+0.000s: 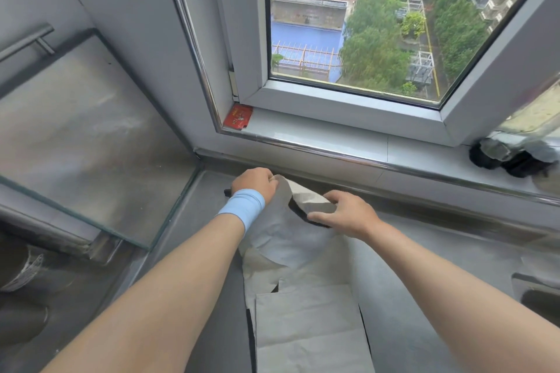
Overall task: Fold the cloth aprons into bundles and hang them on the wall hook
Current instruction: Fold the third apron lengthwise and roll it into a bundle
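Head: curled hands grip apron

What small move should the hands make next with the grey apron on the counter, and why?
Probably draw the top end toward the body, folding it over the flat lower part. The left hand grips the top corner of the apron, the right hand holds the turned-over edge beside it, and the rest lies flat on the counter.
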